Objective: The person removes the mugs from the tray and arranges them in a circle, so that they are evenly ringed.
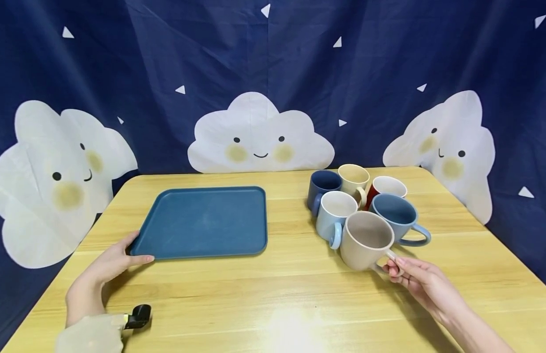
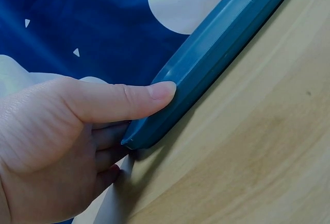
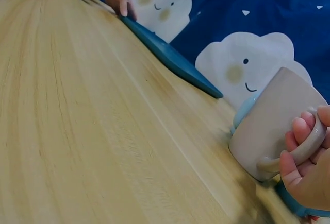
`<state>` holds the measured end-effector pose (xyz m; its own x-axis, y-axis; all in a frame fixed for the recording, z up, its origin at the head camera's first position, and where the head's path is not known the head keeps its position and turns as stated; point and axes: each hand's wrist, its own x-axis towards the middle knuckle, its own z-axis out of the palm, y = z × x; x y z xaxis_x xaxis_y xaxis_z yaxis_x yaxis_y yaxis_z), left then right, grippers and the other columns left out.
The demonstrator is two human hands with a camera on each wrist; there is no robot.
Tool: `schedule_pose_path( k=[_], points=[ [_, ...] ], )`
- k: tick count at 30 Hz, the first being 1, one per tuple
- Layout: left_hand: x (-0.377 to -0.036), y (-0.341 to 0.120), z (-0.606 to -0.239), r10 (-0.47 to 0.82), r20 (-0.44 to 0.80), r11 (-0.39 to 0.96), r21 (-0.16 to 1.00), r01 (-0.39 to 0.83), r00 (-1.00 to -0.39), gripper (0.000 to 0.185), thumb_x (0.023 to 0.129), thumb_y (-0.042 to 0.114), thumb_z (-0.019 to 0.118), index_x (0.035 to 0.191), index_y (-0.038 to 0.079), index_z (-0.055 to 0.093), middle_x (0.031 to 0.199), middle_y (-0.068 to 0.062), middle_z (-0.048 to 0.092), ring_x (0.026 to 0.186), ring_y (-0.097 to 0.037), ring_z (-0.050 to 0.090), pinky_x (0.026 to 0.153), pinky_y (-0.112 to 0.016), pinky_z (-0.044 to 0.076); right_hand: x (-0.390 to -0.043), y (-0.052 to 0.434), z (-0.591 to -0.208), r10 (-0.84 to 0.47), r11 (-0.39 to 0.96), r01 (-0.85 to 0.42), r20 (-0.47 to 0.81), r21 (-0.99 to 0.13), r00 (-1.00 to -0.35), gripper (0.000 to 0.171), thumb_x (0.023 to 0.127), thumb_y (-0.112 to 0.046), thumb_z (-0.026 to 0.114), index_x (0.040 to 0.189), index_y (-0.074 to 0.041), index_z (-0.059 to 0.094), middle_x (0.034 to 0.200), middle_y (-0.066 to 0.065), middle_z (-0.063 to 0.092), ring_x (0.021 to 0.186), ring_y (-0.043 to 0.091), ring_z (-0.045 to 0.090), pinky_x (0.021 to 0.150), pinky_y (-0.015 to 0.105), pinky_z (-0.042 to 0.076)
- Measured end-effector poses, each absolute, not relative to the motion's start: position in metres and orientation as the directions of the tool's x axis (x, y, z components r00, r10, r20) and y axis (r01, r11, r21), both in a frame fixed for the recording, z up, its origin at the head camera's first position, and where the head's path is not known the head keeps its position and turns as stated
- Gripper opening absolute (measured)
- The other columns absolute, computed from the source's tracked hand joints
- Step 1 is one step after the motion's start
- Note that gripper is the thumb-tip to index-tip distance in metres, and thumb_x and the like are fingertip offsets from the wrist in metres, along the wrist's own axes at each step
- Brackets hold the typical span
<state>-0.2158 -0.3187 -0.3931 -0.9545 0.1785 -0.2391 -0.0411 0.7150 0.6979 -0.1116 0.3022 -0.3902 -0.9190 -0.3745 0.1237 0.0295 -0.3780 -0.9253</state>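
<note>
My left hand grips the near left corner of a blue rectangular tray, which lies on the table. In the left wrist view, the thumb presses the tray's side and the other fingers go behind the corner, partly hidden. At the right, my right hand holds a beige mug by its handle, fingers curled through it in the right wrist view. That mug stands upright in front of a light blue mug and a grey-blue mug; whether its base touches the table I cannot tell.
Behind these stand a dark blue mug, a cream mug and a red mug with a white inside, close together. The wooden table ends at a dark blue cloud-patterned curtain.
</note>
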Motion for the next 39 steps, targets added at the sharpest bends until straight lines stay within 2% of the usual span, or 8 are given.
schedule_pose_path(
  k=[16,33,36,39],
  points=[
    [-0.213,-0.318,-0.395,0.177,-0.239,0.714,0.699,-0.042,-0.955,0.104,0.082,0.037,0.069,0.144,-0.01,-0.001,0.141,-0.043,0.007,0.126,-0.059,0.012,0.096,-0.068,0.02,-0.121,0.307,-0.388,-0.398,-0.34,-0.025,0.168,-0.94,-0.902,0.04,0.1,0.002,0.027,0.108,-0.001,0.066,0.102,0.006,0.067,0.09,0.01,0.061,0.081,0.025,0.051],
    [-0.214,-0.32,-0.393,0.169,-0.239,0.716,0.697,-0.048,-0.956,0.104,0.083,0.037,0.068,0.144,-0.008,-0.003,0.141,-0.043,0.006,0.126,-0.059,0.011,0.096,-0.068,0.019,-0.129,0.305,-0.385,-0.397,-0.325,-0.018,0.154,-0.945,-0.905,0.038,0.1,0.001,0.028,0.107,0.0,0.065,0.102,0.005,0.066,0.091,0.011,0.061,0.082,0.026,0.05],
    [-0.215,-0.32,-0.393,0.17,-0.24,0.717,0.695,-0.047,-0.956,0.105,0.082,0.038,0.068,0.144,-0.008,-0.003,0.14,-0.043,0.006,0.126,-0.06,0.01,0.096,-0.069,0.018,-0.129,0.305,-0.384,-0.381,-0.289,-0.032,0.146,-0.957,-0.913,0.038,0.1,0.001,0.028,0.106,-0.003,0.066,0.1,0.004,0.067,0.091,0.01,0.061,0.081,0.025,0.05],
    [-0.215,-0.319,-0.393,0.176,-0.231,0.713,0.701,-0.038,-0.957,0.105,0.082,0.037,0.069,0.143,-0.01,-0.002,0.14,-0.043,0.005,0.126,-0.06,0.009,0.097,-0.069,0.017,-0.127,0.305,-0.385,-0.297,-0.187,-0.087,0.141,-0.979,-0.944,0.037,0.099,0.002,0.033,0.103,-0.007,0.069,0.096,0.001,0.069,0.088,0.008,0.062,0.077,0.022,0.051]
  ],
)
